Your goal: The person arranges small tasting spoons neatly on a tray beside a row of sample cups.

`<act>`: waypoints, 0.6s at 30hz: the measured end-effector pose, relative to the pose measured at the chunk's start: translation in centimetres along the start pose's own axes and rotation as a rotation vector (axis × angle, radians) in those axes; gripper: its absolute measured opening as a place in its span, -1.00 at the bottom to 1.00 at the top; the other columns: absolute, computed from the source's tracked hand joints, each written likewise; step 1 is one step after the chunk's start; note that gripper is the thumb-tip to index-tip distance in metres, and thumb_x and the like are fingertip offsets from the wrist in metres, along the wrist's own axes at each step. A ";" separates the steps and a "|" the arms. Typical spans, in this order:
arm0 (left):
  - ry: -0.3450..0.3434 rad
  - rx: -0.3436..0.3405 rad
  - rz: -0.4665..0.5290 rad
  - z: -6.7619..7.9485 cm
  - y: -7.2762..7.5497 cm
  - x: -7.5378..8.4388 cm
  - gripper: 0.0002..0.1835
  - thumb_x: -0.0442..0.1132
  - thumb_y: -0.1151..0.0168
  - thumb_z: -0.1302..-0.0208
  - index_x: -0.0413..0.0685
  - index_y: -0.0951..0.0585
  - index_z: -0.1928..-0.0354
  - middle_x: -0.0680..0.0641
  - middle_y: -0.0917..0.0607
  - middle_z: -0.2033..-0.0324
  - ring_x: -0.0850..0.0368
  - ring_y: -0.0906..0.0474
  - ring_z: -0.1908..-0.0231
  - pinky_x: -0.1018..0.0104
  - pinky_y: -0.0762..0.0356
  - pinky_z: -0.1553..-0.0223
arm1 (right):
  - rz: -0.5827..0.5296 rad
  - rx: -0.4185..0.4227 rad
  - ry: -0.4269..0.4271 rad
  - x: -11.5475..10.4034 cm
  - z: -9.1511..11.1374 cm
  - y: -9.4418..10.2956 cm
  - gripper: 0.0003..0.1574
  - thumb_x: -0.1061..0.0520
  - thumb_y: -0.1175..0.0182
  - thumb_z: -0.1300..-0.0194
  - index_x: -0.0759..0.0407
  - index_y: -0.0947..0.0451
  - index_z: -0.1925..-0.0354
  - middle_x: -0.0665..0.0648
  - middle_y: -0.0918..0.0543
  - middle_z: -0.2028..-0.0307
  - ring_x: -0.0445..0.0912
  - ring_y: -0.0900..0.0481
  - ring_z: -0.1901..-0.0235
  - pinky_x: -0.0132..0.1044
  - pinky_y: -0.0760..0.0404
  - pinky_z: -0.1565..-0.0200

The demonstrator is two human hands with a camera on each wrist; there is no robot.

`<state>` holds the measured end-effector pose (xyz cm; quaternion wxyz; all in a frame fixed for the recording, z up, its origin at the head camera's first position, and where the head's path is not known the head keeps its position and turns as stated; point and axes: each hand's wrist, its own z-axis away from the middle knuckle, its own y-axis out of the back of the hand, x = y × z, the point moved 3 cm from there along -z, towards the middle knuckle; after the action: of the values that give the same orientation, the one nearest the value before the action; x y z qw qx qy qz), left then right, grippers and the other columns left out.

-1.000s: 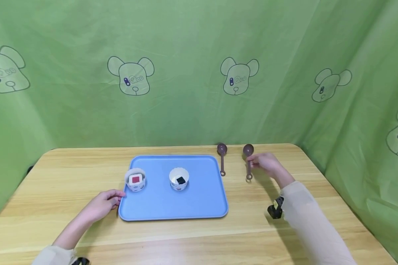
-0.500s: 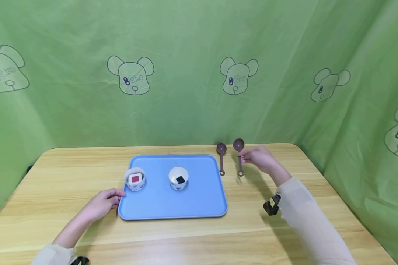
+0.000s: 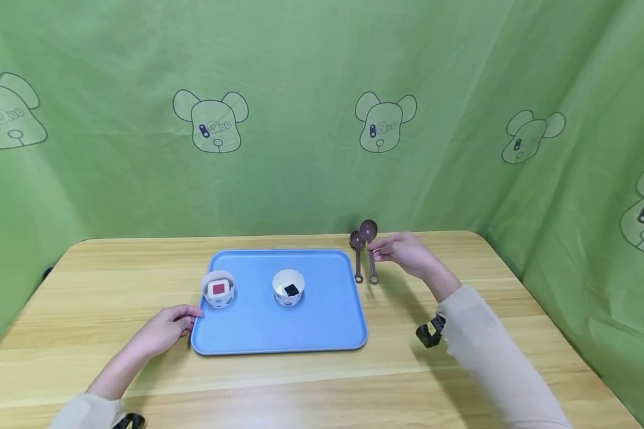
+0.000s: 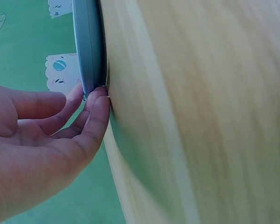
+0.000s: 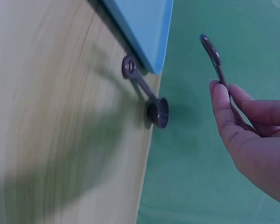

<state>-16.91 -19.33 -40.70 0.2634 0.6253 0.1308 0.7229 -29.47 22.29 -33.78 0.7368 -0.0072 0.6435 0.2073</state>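
Observation:
My right hand (image 3: 405, 253) pinches a brown measuring spoon (image 3: 368, 230) by its handle, held above the table with the bowl end away from me. Just left of it, a second measuring spoon (image 5: 140, 84) lies on the table beside the tray. With its fingertips my left hand (image 3: 166, 329) touches the left edge of the blue tray (image 3: 322, 328); in the left wrist view the thumb (image 4: 39, 103) stays apart from the rim. A paper cup (image 3: 220, 302) with a white and red block stands at the tray's left, another paper cup (image 3: 288, 300) with a black piece near its middle.
The wooden table (image 3: 247, 387) reaches back to a green curtain (image 3: 300, 179) printed with bear heads. The curtain also hangs along both sides. Black wrist devices (image 3: 430, 332) sit at the sleeves.
My right hand has carried the measuring spoon left and slightly away from me, close to the second one. The left hand remains at the tray's edge.

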 end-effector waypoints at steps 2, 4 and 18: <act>-0.003 0.001 -0.003 0.0 0.0 0.0 -0.70 -0.54 0.21 -0.26 -0.54 -0.45 0.05 -0.39 -0.51 0.10 -0.06 -0.48 0.16 0.14 -0.52 0.15 | 0.000 -0.011 0.003 -0.2 0.0 -0.3 -0.56 0.51 0.24 -0.16 0.74 -0.27 -0.01 0.45 -0.49 0.07 -0.13 -0.56 0.32 -0.13 -0.45 -0.05; -0.004 0.001 -0.005 0.0 0.0 0.0 -0.70 -0.54 0.21 -0.26 -0.54 -0.45 0.05 -0.39 -0.51 0.10 -0.07 -0.48 0.15 0.13 -0.52 0.14 | -0.001 -0.020 0.005 -0.3 0.1 -0.7 -0.56 0.51 0.25 -0.17 0.73 -0.28 -0.01 0.45 -0.49 0.08 -0.12 -0.57 0.31 -0.10 -0.44 -0.07; 0.001 0.002 -0.012 -0.1 0.0 -0.2 -0.70 -0.53 0.20 -0.27 -0.52 -0.45 0.04 -0.39 -0.51 0.09 -0.08 -0.48 0.14 0.12 -0.51 0.13 | -0.009 -0.068 -0.001 -1.1 0.5 -2.7 -0.60 0.47 0.25 -0.25 0.69 -0.34 0.01 0.56 -0.43 0.03 -0.10 -0.58 0.31 -0.16 -0.48 -0.02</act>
<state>-17.00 -19.43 -40.84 0.2670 0.6245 0.1353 0.7213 -28.28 19.68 -33.34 0.7374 -0.0353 0.6356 0.2257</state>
